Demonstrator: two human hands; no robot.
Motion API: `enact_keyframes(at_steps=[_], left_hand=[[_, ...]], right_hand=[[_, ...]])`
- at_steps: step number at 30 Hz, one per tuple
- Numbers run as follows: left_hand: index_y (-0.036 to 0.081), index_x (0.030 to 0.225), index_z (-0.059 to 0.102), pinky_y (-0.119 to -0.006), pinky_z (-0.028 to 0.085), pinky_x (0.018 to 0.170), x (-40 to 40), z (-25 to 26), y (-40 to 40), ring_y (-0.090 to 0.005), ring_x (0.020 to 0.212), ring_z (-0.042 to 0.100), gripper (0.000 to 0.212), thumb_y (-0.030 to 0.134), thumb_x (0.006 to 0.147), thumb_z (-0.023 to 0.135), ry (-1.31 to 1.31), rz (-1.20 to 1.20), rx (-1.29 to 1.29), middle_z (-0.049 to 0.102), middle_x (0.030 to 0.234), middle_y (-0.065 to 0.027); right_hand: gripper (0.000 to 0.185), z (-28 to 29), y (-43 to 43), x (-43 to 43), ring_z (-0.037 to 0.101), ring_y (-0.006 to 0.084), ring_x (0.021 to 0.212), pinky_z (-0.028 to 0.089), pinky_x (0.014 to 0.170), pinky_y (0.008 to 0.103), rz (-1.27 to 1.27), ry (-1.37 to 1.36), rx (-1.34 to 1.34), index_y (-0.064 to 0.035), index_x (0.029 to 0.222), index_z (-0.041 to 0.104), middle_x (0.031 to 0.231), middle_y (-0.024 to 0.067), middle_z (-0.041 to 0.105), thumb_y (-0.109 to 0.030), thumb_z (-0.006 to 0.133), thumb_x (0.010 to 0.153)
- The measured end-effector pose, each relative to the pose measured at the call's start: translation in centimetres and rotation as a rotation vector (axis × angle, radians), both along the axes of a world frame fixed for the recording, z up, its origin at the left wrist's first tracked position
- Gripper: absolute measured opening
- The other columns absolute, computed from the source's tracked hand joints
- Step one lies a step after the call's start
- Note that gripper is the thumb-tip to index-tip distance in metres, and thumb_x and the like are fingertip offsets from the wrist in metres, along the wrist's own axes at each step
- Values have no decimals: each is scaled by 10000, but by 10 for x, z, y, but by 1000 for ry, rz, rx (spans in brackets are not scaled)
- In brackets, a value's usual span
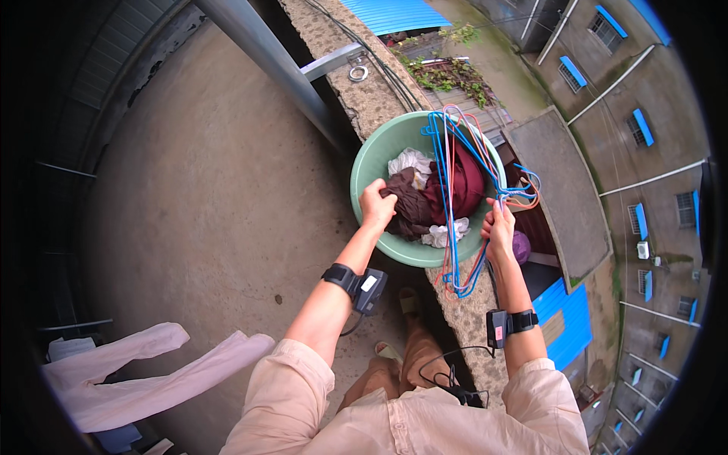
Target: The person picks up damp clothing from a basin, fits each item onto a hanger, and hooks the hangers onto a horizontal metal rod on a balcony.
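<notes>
A green plastic basin [369,148] rests on the concrete parapet and holds bunched clothes. My left hand [377,206] grips a dark brown garment [406,199] at the basin's near left side. Beside that garment lies a dark red one [463,182], with a white cloth [410,162] behind and another white cloth [446,233] in front. In my right hand [498,228], at the basin's right rim, is a bundle of several blue, orange and pale wire clothes hangers [452,187]. They hang across the basin, their hooks pointing right.
The rough parapet [466,313] drops off to the right, over lower roofs [560,187]. A metal post [273,68] with a bracket stands beyond the basin, near cables [387,62]. Pale pink trousers [153,392] hang at the lower left above the concrete floor [216,187].
</notes>
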State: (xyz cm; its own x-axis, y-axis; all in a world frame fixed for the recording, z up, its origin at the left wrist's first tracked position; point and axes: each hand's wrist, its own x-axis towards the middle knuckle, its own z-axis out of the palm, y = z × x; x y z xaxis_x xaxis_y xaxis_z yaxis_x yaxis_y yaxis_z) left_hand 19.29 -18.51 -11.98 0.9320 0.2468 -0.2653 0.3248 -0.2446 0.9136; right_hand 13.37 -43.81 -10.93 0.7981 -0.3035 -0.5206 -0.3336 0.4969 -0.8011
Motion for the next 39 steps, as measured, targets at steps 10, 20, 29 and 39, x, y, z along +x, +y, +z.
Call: enact_keyframes(at_steps=[10, 20, 29, 39], left_hand=[[119, 806, 509, -215, 344, 431, -6, 101, 31, -53, 539, 442, 197, -62, 735, 477, -34, 145, -901, 481, 659, 42], [109, 842, 521, -190, 350, 408, -18, 152, 21, -75, 544, 433, 267, -108, 717, 428, -129, 88, -1159, 555, 814, -4], [-4, 978, 530, -199, 413, 531, -36, 208, 8, -105, 504, 390, 245, -45, 749, 453, -184, 52, -1474, 585, 935, -70], [38, 948, 518, -189, 385, 480, -43, 153, 27, -109, 529, 401, 250, -78, 739, 444, -54, 150, -1463, 571, 902, -55]], right_hand=[[508, -27, 18, -3, 526, 160, 979, 432, 846, 309, 71, -73, -459, -30, 1254, 400, 1148, 95, 497, -118, 641, 815], [434, 37, 50, -43, 524, 223, 1100, 414, 944, 336, 116, -220, -643, 19, 1198, 488, 1175, 150, 522, -135, 647, 825], [613, 46, 136, -20, 368, 365, 1247, 330, 986, 552, 197, 182, 212, -32, 1338, 297, 1388, 160, 321, -451, 422, 908], [984, 71, 131, 16, 335, 331, 1281, 225, 1038, 565, 328, -241, 957, -131, 1383, 333, 1413, 101, 354, -838, 312, 698]])
